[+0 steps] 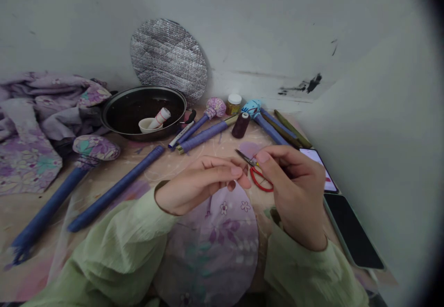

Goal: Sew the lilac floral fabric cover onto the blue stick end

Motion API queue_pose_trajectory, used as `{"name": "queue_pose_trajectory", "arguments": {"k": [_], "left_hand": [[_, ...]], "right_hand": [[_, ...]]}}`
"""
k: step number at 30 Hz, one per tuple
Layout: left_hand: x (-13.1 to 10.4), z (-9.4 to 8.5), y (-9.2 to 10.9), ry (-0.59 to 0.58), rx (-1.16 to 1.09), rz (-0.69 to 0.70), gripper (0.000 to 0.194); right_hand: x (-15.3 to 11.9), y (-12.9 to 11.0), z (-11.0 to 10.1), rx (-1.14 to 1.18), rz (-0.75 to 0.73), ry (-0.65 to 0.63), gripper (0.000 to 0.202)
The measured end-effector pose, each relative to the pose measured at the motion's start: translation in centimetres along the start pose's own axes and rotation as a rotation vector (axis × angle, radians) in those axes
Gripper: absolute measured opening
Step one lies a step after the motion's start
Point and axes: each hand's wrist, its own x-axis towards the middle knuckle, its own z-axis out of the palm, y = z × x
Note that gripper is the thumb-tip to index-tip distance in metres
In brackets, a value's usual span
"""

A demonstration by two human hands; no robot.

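Note:
My left hand (204,180) is raised over the top of a purple floral cloth (222,237), its thumb and fingertips pressed together; what they pinch is too small to make out. To the right, my right hand (298,189) is closed, thumb against forefinger, and whatever it grips cannot be made out. The two hands are a short gap apart. Beyond and between them lie small scissors with red handles (260,184), partly behind my right hand. A spool of dark thread (240,125) stands farther back.
A black pan (114,129) holds a small white cup. Blue-wrapped sticks (118,189), some with cloth-covered heads, lie left and behind. A jar (233,105) stands near the wall. Two phones (354,230) are at the right; bunched floral cloth (31,150) is at the left.

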Motion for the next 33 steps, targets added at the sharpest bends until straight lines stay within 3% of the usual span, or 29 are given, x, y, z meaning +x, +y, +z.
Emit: {"name": "queue_pose_trajectory", "arguments": {"k": [33], "left_hand": [[0.01, 0.09, 0.02, -0.007, -0.029, -0.012, 0.020]], "right_hand": [[0.12, 0.10, -0.08, 0.012, 0.004, -0.001, 0.010]]}}
